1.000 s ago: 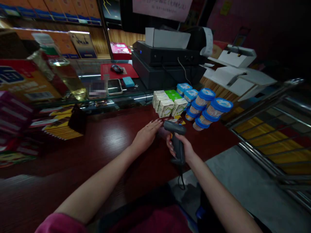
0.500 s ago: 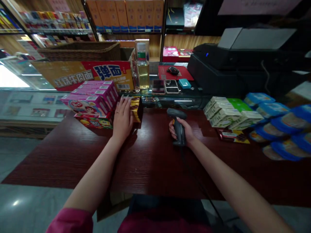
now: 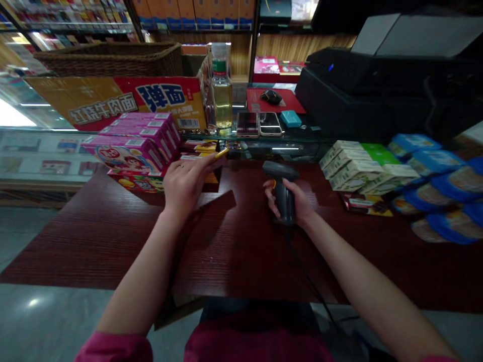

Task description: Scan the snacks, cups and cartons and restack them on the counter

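Note:
My left hand (image 3: pixel 184 183) is closed on a thin, flat chocolate bar (image 3: pixel 222 153), seen almost edge-on as a yellow strip past my fingertips. Under and behind that hand lies a stack of brown-and-yellow chocolate bars (image 3: pixel 199 146), partly covered by it. Pink snack boxes (image 3: pixel 128 146) stand just to its left, on top of a red box (image 3: pixel 136 182). Over the middle of the table, my right hand (image 3: pixel 302 201) grips a dark barcode scanner (image 3: pixel 286 201) by its handle, the head tilted up and its cable trailing down.
On the right are small drink cartons (image 3: pixel 352 168), a single flat chocolate bar (image 3: pixel 366 204) and blue-lidded tubs (image 3: pixel 445 186). Behind the dark wooden table (image 3: pixel 234 251) stand a noodle carton (image 3: pixel 113 100), a bottle (image 3: pixel 222 98), two phones (image 3: pixel 269 123) and a black printer-like machine (image 3: pixel 347 95).
My left hand has lifted a chocolate bar off the stack, its fingers now pinching it and pointing right. The scanner stays in my right hand, nearly in place. The view has tipped slightly downward.

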A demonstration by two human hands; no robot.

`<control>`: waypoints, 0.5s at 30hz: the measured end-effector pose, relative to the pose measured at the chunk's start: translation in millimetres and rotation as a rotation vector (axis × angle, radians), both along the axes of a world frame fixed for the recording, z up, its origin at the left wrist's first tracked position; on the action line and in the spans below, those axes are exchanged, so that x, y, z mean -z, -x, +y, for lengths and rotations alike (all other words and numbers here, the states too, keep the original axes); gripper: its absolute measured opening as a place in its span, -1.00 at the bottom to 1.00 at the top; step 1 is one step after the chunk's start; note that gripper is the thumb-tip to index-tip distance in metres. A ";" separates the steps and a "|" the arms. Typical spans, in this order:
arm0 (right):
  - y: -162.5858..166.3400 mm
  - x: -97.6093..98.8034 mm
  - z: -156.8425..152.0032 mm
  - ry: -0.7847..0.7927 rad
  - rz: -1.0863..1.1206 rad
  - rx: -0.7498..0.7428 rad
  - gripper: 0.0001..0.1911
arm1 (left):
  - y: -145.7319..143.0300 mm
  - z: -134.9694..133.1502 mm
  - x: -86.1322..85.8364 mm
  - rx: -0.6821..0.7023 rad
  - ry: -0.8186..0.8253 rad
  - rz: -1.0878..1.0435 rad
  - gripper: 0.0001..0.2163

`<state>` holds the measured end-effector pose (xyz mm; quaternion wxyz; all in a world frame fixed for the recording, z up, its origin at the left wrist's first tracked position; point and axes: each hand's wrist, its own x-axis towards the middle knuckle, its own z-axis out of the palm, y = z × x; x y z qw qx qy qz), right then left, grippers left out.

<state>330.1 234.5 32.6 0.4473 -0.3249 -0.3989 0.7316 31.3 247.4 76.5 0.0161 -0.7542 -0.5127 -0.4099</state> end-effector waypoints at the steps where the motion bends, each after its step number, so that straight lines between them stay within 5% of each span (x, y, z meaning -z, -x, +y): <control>1: -1.8 -1.5 -2.3 -0.010 0.005 -0.016 -0.54 | -10.7 -4.3 1.7 0.003 0.004 -0.114 -0.68; 6: -9.5 -8.7 -15.5 -0.043 0.032 -0.101 -0.58 | -55.6 -5.2 30.8 0.104 0.280 -0.559 -0.67; 11: -2.9 -5.3 -22.2 -0.025 0.024 -0.237 -0.54 | -67.1 10.5 63.2 0.253 0.730 -0.884 -0.61; 15: 6.0 2.9 -21.0 -0.008 0.004 -0.282 -0.54 | -67.8 14.8 69.1 0.247 0.811 -0.969 -0.56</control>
